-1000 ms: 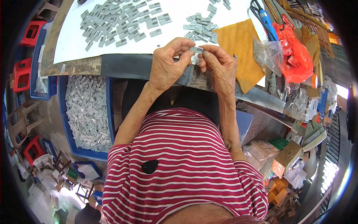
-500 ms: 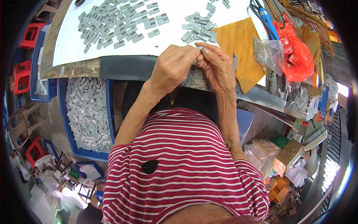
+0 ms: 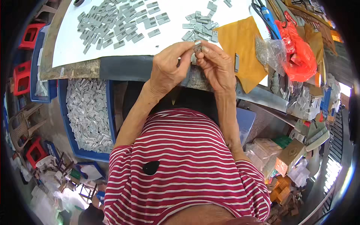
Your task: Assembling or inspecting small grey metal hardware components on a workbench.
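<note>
Over the near table edge, my right hand pinches a small grey piece between thumb and fingers. My left hand is closed beside it, its forefinger tip reaching to the same piece. A tiny light-tipped thing shows between the left thumb and fingers; its kind is hidden. Beyond the hands, a small heap of flat grey rectangular pieces lies on the white sheet. A wider spread of like pieces covers the sheet to the left.
A blue crate full of small grey pieces stands below the table at left. Right of my hands lie brown paper, a clear plastic bag, a red bag and a blue-handled tool. A dark strip edges the table.
My left hand has drawn slightly left and turned, opening a gap between its thumb and forefinger. The grey piece at my right fingertips now shows more. The pieces on the table lie as before.
</note>
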A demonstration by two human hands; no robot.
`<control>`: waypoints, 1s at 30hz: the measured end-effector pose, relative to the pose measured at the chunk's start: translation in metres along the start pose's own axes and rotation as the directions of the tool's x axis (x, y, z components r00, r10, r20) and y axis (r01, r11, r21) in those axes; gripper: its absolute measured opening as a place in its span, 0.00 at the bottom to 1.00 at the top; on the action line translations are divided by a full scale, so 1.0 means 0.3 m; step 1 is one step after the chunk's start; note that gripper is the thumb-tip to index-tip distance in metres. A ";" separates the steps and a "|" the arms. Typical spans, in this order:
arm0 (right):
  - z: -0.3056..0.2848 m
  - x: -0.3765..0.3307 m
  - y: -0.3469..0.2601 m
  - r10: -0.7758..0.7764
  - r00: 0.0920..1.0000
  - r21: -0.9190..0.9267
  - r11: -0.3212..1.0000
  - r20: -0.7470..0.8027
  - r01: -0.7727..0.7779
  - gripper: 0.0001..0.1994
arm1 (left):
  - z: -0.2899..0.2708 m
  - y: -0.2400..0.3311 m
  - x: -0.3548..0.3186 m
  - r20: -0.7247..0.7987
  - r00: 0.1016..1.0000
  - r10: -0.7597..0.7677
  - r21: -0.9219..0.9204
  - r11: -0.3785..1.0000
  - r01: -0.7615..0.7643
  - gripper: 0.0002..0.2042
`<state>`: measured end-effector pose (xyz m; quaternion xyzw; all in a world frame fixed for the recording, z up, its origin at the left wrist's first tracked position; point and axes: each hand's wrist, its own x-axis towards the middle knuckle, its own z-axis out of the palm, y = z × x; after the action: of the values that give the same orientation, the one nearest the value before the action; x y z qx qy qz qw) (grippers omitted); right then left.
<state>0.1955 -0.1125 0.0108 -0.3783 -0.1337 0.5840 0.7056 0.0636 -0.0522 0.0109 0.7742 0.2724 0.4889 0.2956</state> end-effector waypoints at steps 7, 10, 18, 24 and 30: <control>0.004 0.002 0.004 -0.036 0.999 -0.063 0.997 -0.013 0.036 0.10 | -0.007 0.003 0.000 0.054 0.985 -0.166 -0.122 0.978 0.171 0.08; 0.008 0.001 0.011 -0.074 0.997 -0.124 0.990 0.001 0.074 0.10 | -0.013 -0.001 0.001 0.067 0.972 -0.223 -0.149 0.961 0.231 0.08; 0.054 -0.014 0.008 -0.174 0.984 -0.300 0.941 -0.043 0.153 0.10 | -0.005 -0.015 0.000 0.045 0.954 -0.296 -0.272 0.915 0.297 0.07; 0.064 -0.019 0.009 -0.288 0.957 -0.390 0.884 -0.019 0.258 0.10 | -0.010 -0.012 0.004 0.056 0.952 -0.300 -0.274 0.912 0.304 0.07; 0.061 -0.019 0.011 -0.303 0.953 -0.389 0.879 -0.009 0.276 0.10 | -0.024 0.000 0.007 0.124 0.930 -0.347 -0.279 0.887 0.368 0.07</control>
<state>0.1800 -0.1109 0.0226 -0.5047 -0.2755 0.4208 0.7016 0.0579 -0.0494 0.0145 0.6741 0.3231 0.4339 0.5029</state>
